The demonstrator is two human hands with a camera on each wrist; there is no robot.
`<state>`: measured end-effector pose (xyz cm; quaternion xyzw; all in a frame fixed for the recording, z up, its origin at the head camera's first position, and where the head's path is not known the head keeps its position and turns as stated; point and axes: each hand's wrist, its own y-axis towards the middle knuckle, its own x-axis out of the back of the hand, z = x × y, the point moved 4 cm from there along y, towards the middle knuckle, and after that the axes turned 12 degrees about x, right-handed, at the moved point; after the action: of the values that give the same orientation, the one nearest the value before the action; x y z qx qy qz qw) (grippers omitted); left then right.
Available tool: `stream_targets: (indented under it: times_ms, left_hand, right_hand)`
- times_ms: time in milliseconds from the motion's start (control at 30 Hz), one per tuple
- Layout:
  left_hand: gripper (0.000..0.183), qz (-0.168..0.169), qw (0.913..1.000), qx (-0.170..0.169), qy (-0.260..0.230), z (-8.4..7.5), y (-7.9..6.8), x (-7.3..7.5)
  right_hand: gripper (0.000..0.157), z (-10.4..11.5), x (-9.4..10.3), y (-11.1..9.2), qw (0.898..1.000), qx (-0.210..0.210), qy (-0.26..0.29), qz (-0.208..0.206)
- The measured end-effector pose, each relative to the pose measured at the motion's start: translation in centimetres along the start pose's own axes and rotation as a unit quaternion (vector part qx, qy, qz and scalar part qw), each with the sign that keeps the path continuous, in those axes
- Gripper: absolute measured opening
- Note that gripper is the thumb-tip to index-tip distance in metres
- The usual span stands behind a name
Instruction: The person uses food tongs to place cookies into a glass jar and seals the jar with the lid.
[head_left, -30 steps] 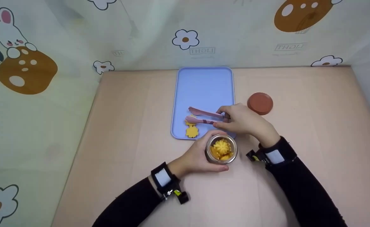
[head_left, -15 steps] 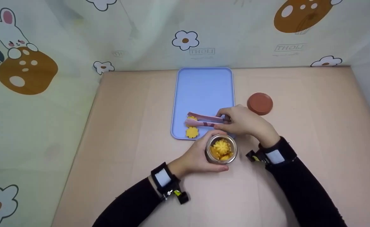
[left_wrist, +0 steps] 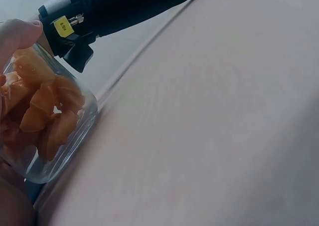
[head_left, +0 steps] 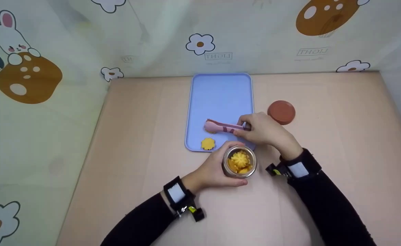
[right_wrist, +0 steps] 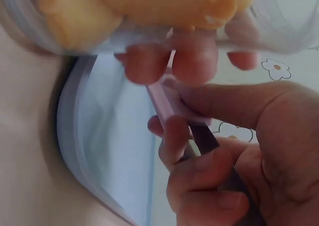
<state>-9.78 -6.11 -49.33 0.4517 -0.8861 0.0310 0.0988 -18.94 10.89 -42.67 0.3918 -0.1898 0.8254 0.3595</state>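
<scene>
My left hand (head_left: 214,172) grips a clear glass jar (head_left: 240,176) with several yellow flower-shaped pieces inside. In the left wrist view, the jar's glass wall (left_wrist: 88,123) shows the pieces stacked within. Pink tongs (head_left: 225,127) lie between the thumb and fingers of my right hand (head_left: 268,131), squeezed nearly together over the blue tray (head_left: 221,97). One yellow piece (head_left: 212,132) is mostly hidden at the tongs' tips; whether it is clamped I cannot tell. Another flower-shaped piece (head_left: 208,144) lies on the tray's near left part. The right wrist view shows the fingers wrapped on the tongs' handle (right_wrist: 203,138).
A round reddish-brown lid (head_left: 281,112) lies on the table (head_left: 145,136) to the right of the tray, close to my right hand. A printed curtain (head_left: 152,37) hangs behind the table and along its left side.
The tongs' arms have come from apart to nearly together around the farther yellow piece. My right hand has shifted only slightly; the left hand and jar have stayed in place.
</scene>
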Motion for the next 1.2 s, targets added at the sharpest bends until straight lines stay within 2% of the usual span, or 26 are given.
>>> stream_targets:
  times_ms: [133, 333, 600, 933, 1200]
  left_hand:
    - [0.096, 0.002, 1.0, 0.001, -0.002, 0.0, 0.0, 0.0]
    - [0.097, -0.002, 1.0, 0.003, 0.001, 0.0, -0.1, 0.0]
    - [0.098, -0.004, 0.9999, 0.013, 0.003, -0.1, -0.1, 0.1]
    - [0.098, -0.004, 0.9998, 0.018, 0.006, 0.0, -0.1, 0.1]
    - [0.098, 0.0, 0.9997, 0.023, -0.001, 0.1, -0.1, 0.0]
  right_hand:
    - [0.025, -0.3, 0.3, 0.0, 1.0, 0.005, -0.018, -0.006]
    - [0.027, -0.9, 1.0, -0.1, 0.998, 0.055, -0.038, 0.005]
    - [0.021, -2.3, 4.0, -1.3, 0.994, 0.096, -0.054, -0.016]
    - [0.019, -1.4, 8.7, -5.1, 0.997, 0.075, -0.004, -0.036]
    - [0.021, 0.1, 10.2, -7.4, 0.998, 0.053, -0.003, -0.036]
